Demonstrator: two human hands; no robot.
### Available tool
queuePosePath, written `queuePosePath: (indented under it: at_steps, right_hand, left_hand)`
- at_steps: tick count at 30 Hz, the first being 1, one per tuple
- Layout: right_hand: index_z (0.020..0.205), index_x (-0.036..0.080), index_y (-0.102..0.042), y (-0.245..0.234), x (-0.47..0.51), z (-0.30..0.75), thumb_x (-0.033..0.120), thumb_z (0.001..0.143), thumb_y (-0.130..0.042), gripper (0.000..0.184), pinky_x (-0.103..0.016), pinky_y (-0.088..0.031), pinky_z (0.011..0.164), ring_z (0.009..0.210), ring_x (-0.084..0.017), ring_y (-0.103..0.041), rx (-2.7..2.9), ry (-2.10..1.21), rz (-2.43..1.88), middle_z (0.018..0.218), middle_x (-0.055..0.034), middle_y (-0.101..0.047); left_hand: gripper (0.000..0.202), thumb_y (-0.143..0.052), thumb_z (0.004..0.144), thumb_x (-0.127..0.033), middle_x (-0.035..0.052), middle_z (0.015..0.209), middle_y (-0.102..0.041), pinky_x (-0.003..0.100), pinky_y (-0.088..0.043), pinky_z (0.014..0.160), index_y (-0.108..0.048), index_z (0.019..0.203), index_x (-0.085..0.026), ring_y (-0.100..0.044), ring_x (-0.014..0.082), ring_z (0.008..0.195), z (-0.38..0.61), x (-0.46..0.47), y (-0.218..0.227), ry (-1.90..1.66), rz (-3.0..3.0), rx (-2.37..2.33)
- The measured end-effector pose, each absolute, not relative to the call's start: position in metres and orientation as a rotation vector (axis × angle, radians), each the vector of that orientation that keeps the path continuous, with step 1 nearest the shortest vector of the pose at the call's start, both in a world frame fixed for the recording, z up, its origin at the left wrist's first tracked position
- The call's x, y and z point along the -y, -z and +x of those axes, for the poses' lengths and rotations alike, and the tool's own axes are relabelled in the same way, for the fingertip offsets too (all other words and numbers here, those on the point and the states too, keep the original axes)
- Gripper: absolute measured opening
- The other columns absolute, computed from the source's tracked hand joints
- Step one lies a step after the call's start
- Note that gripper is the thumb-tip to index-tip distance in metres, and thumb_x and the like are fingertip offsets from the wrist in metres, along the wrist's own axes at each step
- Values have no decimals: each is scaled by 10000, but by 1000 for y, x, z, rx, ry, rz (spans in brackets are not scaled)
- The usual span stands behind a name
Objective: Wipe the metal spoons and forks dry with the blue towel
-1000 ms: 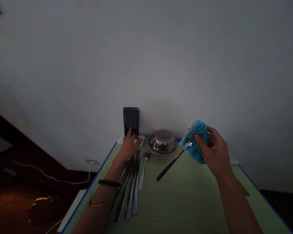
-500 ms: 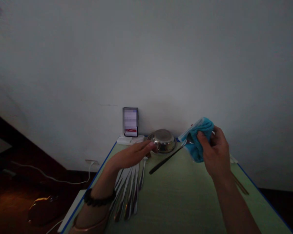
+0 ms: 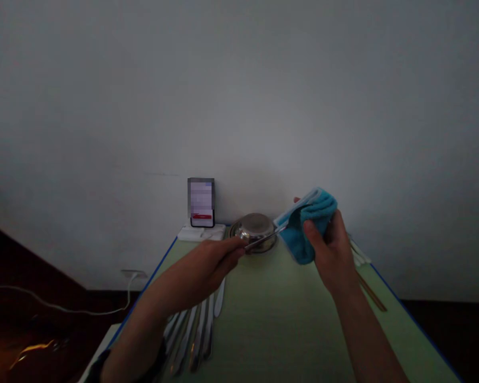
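My left hand (image 3: pixel 219 260) is closed, pinching the handle end of a slim piece of cutlery (image 3: pixel 265 236). The cutlery slants up to the right, and its head is hidden in a folded blue cloth (image 3: pixel 303 234), so I cannot tell its kind. Closed around this cloth is my right hand (image 3: pixel 331 247), thumb pressed on the front. Behind the cutlery, an upturned shiny metal bowl (image 3: pixel 255 229) rests near the wall. Below my left forearm lie several metal pieces of cutlery (image 3: pixel 195 335), side by side and partly hidden by the arm.
A phone (image 3: pixel 201 202) stands upright on a white block (image 3: pixel 191 233) at the table's back left. Chopsticks (image 3: pixel 371 291) and some white items (image 3: pixel 358 254) lie at the right edge. The green table (image 3: pixel 271 330) has blue edging; a white cable (image 3: pixel 64 306) runs at left.
My left hand has gone from stretched open to gripping the handle of the cutlery. The cloth in my right hand now covers the cutlery's head more. The whole view has shifted slightly.
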State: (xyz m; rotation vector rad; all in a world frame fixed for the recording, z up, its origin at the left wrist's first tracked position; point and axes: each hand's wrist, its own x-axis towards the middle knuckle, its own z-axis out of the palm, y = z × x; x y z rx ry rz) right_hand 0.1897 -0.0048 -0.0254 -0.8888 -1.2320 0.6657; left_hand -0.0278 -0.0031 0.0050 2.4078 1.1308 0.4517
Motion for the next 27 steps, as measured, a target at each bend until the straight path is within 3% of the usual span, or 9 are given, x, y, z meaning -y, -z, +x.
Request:
queuePosePath:
  at_steps: [6, 11, 14, 18, 20, 27]
  right_hand:
    - [948, 208, -552, 21, 6, 195, 349, 765, -614, 239, -310, -546, 657, 765, -191, -662, 1180, -660, -1034, 927, -51, -687]
    - [935, 206, -583, 22, 8, 194, 413, 826, -507, 246, -297, -538, 556, 646, -179, -653, 1142, -669, -1067, 850, -54, -695]
    - [974, 211, -581, 23, 9, 191, 405, 853, -466, 256, -319, -537, 649, 728, -182, -648, 1240, -699, -1086, 903, -57, -685]
    - [1151, 250, -496, 23, 11, 188, 348, 867, -458, 303, -385, -451, 893, 1016, -197, -570, 1378, -642, -1069, 1132, -55, -598]
    - [1244, 271, -421, 23, 11, 187, 329, 864, -463, 386, -413, -417, 937, 1106, -209, -508, 1396, -562, -1087, 1215, -59, -533]
    - [1260, 265, -437, 22, 12, 183, 222, 813, -519, 456, -467, -308, 1025, 1221, -264, -355, 1410, 109, -1113, 1281, -89, -324]
  left_hand:
    - [236, -346, 919, -304, -2, 944, -653, 270, -412, 756, -548, 1031, -250, -598, 154, 843, -27, 16, -9, -525, 2465, -1152]
    - [255, -386, 894, -347, -18, 655, -626, 229, -391, 558, -589, 831, -206, -562, 116, 566, -24, 21, -14, -628, 2512, -1197]
    - [273, -424, 869, -370, -33, 532, -560, 214, -333, 465, -600, 772, -185, -489, 94, 453, -24, 19, -15, -681, 2513, -1264]
    - [246, -453, 860, -357, -34, 562, -583, 206, -342, 481, -620, 806, -185, -500, 84, 467, -29, 12, -15, -736, 2478, -1286]
    - [240, -455, 863, -356, -35, 593, -599, 203, -358, 505, -619, 812, -188, -519, 83, 493, -35, 10, -16, -748, 2450, -1299]
    - [295, -418, 874, -383, -43, 549, -537, 207, -343, 484, -601, 760, -182, -479, 89, 486, -49, 9, -20, -734, 2423, -1364]
